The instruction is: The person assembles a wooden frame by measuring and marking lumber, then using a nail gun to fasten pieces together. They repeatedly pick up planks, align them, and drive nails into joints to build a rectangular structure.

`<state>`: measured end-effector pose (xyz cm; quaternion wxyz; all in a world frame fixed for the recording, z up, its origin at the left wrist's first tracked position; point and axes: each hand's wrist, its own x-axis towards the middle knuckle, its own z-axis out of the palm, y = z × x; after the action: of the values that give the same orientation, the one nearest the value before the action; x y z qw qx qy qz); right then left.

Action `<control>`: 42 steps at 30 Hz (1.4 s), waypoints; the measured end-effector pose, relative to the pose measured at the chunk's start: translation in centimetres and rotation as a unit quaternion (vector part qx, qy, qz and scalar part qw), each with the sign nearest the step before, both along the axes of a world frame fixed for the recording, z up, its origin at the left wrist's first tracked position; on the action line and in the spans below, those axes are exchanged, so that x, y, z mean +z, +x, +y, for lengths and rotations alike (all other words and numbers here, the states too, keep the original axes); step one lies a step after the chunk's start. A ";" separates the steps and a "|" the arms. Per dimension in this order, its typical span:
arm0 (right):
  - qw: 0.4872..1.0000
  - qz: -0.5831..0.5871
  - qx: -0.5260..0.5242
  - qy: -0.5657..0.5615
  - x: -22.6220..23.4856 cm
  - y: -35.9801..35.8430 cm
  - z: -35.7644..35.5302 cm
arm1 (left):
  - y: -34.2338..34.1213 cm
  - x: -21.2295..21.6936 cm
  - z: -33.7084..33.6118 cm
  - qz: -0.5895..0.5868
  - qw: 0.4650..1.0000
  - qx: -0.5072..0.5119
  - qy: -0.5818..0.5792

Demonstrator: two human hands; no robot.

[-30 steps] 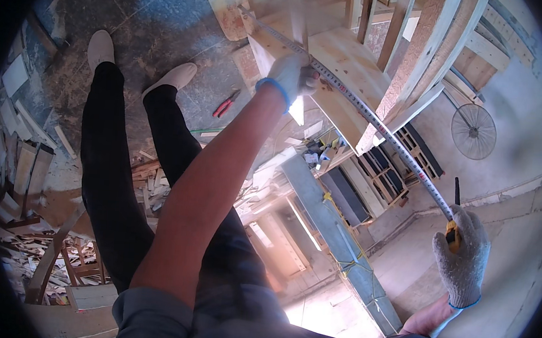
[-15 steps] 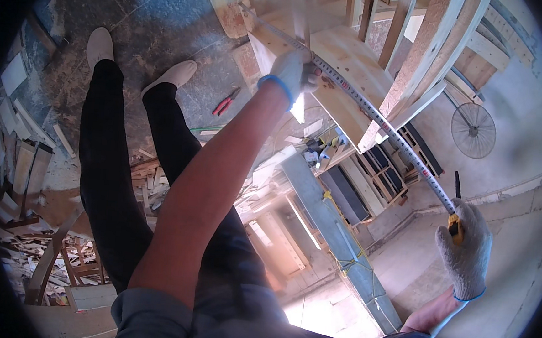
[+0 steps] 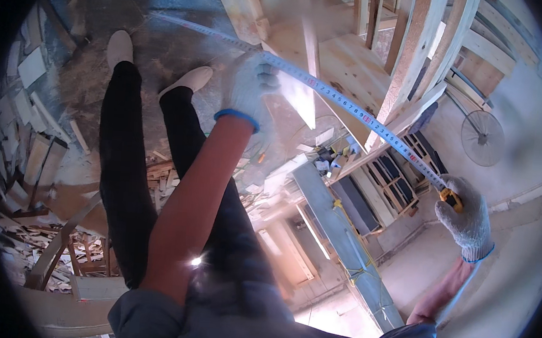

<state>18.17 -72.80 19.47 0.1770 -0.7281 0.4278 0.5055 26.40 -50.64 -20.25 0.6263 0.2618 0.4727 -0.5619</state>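
Observation:
My right hand [image 3: 464, 214], in a pale knit glove with a blue cuff, is closed around a yellow and black tape measure [image 3: 450, 198]. Its blade [image 3: 350, 110] is pulled far out, running up and left past the wooden frame to a blurred free end over the floor. My left hand [image 3: 248, 89], gloved alike, lies just below the blade, left of the frame. Its fingers look part curled but are smeared by motion; whether they touch the blade, I cannot tell. Beyond the blade stands a frame of pale upright timbers [image 3: 410, 59] with a wooden panel [image 3: 353, 68].
A round fan [image 3: 481, 138] stands at the right. Long boards and a blue-grey beam [image 3: 347, 250] with yellow cord lie at lower middle. Offcuts and scrap wood [image 3: 46, 144] pile up at the left. My shoes [image 3: 120, 48] stand on the dark floor.
My left hand has moved left and down, away from the panel's edge. The blade now reaches farther left, past the panel. My right hand still holds the tape measure. The red pliers no longer show.

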 end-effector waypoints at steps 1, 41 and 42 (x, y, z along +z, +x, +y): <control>1.000 -0.002 -0.029 0.003 -0.2 -0.2 -0.1 | 0.3 -0.3 1.3 0.012 0.998 0.059 -0.036; 0.760 -0.298 -0.576 0.035 -1.4 -15.2 21.3 | 10.3 22.4 -1.7 -0.293 0.904 -0.243 -0.196; 0.764 -0.291 -0.576 0.011 -1.2 -15.5 24.2 | 9.8 23.4 -2.1 -0.274 0.887 -0.286 -0.239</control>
<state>2.69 -48.55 18.23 0.5588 -0.4554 0.6888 0.0769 36.22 -52.70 3.20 0.5871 0.3713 0.0381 -0.7184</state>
